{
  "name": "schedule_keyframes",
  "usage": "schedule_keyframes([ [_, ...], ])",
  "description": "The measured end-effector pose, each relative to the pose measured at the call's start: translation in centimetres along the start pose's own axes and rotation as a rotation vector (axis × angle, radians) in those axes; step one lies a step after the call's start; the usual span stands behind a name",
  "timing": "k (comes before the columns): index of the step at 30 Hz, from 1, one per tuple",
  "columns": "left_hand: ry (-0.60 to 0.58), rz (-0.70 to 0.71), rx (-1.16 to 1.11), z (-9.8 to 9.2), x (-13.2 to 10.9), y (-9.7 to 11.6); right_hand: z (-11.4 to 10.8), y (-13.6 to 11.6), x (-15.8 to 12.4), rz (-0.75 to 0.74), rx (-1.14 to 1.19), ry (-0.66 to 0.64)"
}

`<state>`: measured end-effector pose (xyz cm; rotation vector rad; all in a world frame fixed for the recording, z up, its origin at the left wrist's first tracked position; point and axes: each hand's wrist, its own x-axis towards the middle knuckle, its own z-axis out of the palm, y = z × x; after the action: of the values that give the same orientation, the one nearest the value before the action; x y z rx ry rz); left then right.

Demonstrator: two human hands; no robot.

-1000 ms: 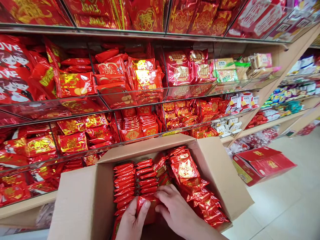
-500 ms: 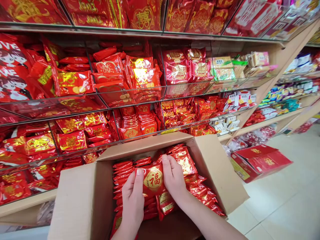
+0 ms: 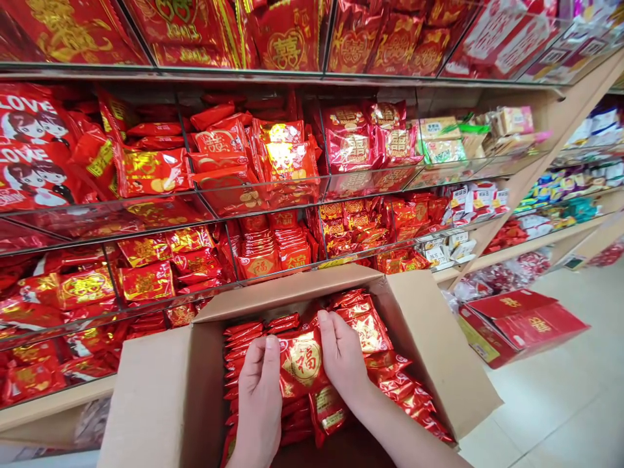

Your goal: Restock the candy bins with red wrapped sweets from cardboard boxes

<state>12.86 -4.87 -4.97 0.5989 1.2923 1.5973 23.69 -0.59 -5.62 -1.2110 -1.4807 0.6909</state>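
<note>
A red snack packet [image 3: 301, 363] with a round gold emblem and a red character is stretched between my two hands. My left hand [image 3: 260, 396] pinches its left end with the thumb on top. At the other end, my right hand [image 3: 344, 354] has its fingers closed on the packet's edge. Both hands are inside the mouth of an open cardboard box [image 3: 141, 390]. Stacked red packets [image 3: 244, 351] fill its left side, and more packets [image 3: 363, 322] lie at the right. Just below the held one, a loose packet [image 3: 329, 411] shows its gold-printed back.
Behind the box rise shelves with clear front panels [image 3: 263, 188], divided into bins of red and gold snack packs [image 3: 156, 170]. White packs [image 3: 480, 198] sit farther right. A red carton [image 3: 524, 325] stands on the tiled floor [image 3: 550, 403] at the right.
The camera view has shifted slightly, so shelves and box appear lower and a little to the right. Both hands still grip the packet, whose emblem now catches more light.
</note>
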Motion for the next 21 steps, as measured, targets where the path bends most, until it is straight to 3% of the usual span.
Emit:
schedule_keyframes([
  [8, -0.001, 0.262, 0.216, -0.6, 0.9, -0.2, -0.3, -0.3, 0.2, 0.013, 0.023, 0.032],
  [15, -0.008, 0.383, 0.296, -1.0, 1.5, 1.2, -0.5, -2.4, 0.9, 0.015, 0.190, -0.014],
  [17, 0.023, 0.449, 0.306, -0.9, 1.8, 2.2, -0.8, -3.3, 1.4, 0.018, 0.290, -0.129],
  [21, 0.029, 0.628, 0.484, -1.9, 3.3, 5.2, -1.5, -4.8, 3.6, 0.117, 0.486, -0.584],
])
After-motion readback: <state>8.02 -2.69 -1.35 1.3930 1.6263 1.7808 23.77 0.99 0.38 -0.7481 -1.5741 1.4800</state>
